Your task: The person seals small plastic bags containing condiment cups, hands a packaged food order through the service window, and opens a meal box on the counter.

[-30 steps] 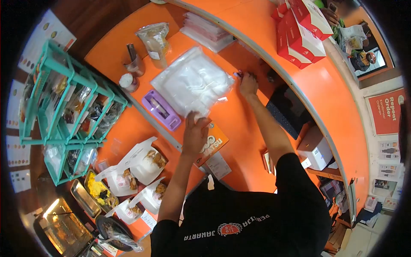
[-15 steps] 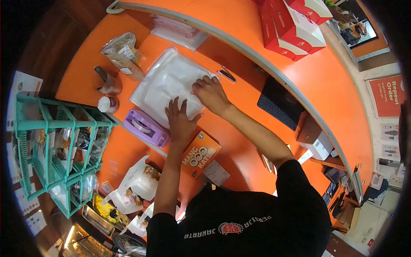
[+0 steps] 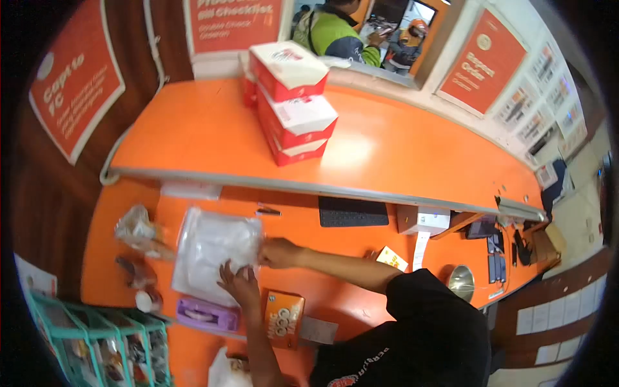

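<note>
A stack of clear plastic bags [image 3: 216, 248] lies flat on the orange counter. My left hand [image 3: 241, 285] rests on the stack's lower right part with its fingers spread. At the right edge of the stack, my right hand [image 3: 278, 253] is closed with curled fingers, gripping the edge of a plastic bag. Just below the stack is a purple tape dispenser [image 3: 207, 315]. An orange printed box [image 3: 284, 318] lies to the right of my left wrist, with a white paper slip [image 3: 318, 330] beside it.
Red and white boxes [image 3: 296, 116] stand stacked on the raised shelf. A black keyboard [image 3: 353, 211], a white box [image 3: 425, 220] and a metal bowl [image 3: 461, 284] are to the right. Teal racks [image 3: 103, 335] stand lower left. People, one in a green jacket [image 3: 335, 39], are beyond the window.
My view has swung up, bringing more of the shelf, wall posters and window into sight. My right hand stays closed at the bags' right edge; my left hand remains spread on them.
</note>
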A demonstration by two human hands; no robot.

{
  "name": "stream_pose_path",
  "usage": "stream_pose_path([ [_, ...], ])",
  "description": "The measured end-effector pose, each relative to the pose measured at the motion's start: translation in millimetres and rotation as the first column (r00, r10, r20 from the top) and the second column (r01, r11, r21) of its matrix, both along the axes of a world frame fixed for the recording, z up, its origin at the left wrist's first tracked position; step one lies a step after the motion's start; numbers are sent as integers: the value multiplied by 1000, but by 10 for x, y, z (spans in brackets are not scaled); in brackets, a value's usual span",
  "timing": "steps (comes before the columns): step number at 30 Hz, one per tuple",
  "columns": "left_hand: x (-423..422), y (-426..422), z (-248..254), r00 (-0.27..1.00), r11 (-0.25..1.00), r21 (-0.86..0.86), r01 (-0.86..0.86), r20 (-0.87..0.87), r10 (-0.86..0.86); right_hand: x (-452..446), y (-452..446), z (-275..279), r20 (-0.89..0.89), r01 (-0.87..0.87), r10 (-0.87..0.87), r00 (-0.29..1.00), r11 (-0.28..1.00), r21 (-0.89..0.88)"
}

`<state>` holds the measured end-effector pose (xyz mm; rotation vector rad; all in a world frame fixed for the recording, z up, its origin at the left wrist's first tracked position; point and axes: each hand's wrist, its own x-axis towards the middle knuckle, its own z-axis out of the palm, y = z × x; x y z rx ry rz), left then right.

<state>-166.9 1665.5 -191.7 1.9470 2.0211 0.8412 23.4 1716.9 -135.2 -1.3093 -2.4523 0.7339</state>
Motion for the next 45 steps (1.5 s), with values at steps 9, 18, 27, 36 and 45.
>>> stream_pose_path([
  [9, -126, 146, 173, 982, 981, 183, 56, 165, -87, -281, -216, -203, -230, -42, 102, 968, 967, 252],
  [18, -81, 303, 374, 785, 995, 12, 98, 614, -85, -545, -59, -589, 123, -13, 16, 992, 1000, -21],
  [27, -412, -456, 2427, 596, 897, 418, -144, 760, -258, -480, -138, -261, 287, -160, 145, 947, 987, 32],
  [36, -1026, -1205, 1673, 349, 964, -120, -237, 916, 199, 13, -1363, 125, -740, -886, -633, 228, 180, -427],
  [45, -540, -1712, 2233, 575, 948, 196, -250, 818, -18, 541, -1599, 1063, -728, -518, -574, 373, 522, -677],
])
